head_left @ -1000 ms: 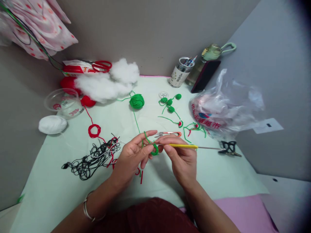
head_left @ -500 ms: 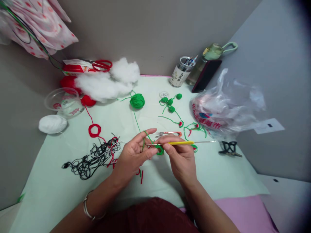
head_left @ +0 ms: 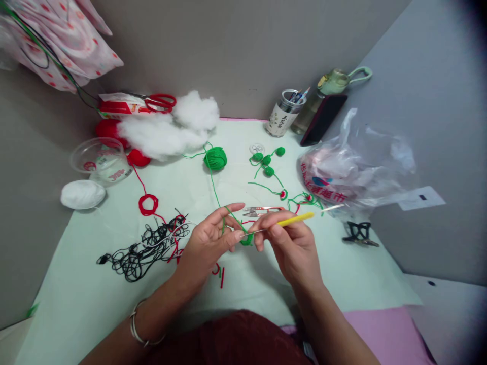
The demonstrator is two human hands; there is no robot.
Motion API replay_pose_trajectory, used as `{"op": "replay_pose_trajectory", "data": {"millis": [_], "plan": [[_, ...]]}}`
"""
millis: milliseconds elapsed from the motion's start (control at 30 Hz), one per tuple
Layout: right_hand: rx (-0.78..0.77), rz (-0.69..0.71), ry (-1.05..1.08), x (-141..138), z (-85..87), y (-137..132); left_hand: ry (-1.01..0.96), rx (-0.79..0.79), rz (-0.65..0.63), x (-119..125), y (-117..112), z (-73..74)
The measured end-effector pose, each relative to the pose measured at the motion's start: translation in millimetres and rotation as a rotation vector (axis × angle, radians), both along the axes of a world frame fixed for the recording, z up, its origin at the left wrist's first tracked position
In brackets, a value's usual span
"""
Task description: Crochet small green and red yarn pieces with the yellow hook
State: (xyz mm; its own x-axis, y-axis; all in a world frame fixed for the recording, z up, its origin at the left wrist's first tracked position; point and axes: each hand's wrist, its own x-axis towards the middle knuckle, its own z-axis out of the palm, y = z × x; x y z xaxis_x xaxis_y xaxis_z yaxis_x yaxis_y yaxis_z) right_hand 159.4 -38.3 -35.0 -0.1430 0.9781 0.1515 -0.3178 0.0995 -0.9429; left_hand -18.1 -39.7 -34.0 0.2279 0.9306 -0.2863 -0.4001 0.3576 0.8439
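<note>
Thin silver bangle (head_left: 136, 329) behind the left grip (head_left: 207, 246), bare forearms, maroon garment (head_left: 236, 339).

A small green crochet piece (head_left: 246, 240) is pinched by the left hand (head_left: 207, 243). A yellow-handled crochet hook (head_left: 292, 219) is gripped by the right hand (head_left: 294, 246), its tip at the piece.

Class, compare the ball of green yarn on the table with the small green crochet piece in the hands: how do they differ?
The green yarn ball lies untouched on the tablecloth; the crochet piece is pinched in the left hand, with the crochet hook in the right hand at it. The yarn ball looks far bigger than the crochet piece. Both are green, and a strand runs from ball to hand.
</note>
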Motion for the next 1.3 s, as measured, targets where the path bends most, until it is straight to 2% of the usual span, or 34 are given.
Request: {"op": "replay_pose_trajectory", "data": {"millis": [133,267,400,467,533,600,667,733,800,867,1000,1067,1133,1300], "plan": [[0.283,-0.092,-0.323,3,6.6,-5,0.109,0.028,0.068,0,-2,-0.9],[0.580,-0.092,-0.621,5,7.6,-7,0.139,0.038,0.083,-1,-4,-1.7],[0.834,-0.180,-0.973,6,2.6,-11,0.038,-0.005,0.043,1,-5,-1.3],[0.899,-0.224,-1.057,7,-0.2,-14,-0.071,-0.060,-0.021,2,-5,0.4],[0.893,-0.242,-1.025,7,-2.0,-15,-0.175,-0.128,-0.089,1,-3,2.9],[0.800,-0.258,-0.889,6,-2.2,-14,-0.226,-0.194,-0.108,-1,-1,5.0],[0.621,-0.269,-0.660,4,-1.1,-10,-0.209,-0.209,-0.081,-3,1,5.9],[0.412,-0.244,-0.402,2,0.4,-5,-0.146,-0.155,-0.037,-3,1,4.9],[0.280,-0.215,-0.266,-1,1.1,-3,-0.079,-0.080,0.000,-1,0,2.8],[0.290,-0.219,-0.337,-4,0.5,-4,-0.041,-0.043,0.034,2,-2,0.7],[0.625,-0.307,-0.816,-7,-5.0,-16,-0.091,-0.071,0.055,6,-5,-0.5],[0.735,-0.322,-0.925,-7,-8.1,-19,-0.156,-0.129,0.018,5,-5,0.3],[0.694,-0.345,-0.836,-8,-9.6,-19,-0.227,-0.187,-0.048,4,-4,1.1],[0.399,-0.297,-0.462,-9,-5.1,-8,-0.318,-0.213,-0.138,1,1,2.8]]}}
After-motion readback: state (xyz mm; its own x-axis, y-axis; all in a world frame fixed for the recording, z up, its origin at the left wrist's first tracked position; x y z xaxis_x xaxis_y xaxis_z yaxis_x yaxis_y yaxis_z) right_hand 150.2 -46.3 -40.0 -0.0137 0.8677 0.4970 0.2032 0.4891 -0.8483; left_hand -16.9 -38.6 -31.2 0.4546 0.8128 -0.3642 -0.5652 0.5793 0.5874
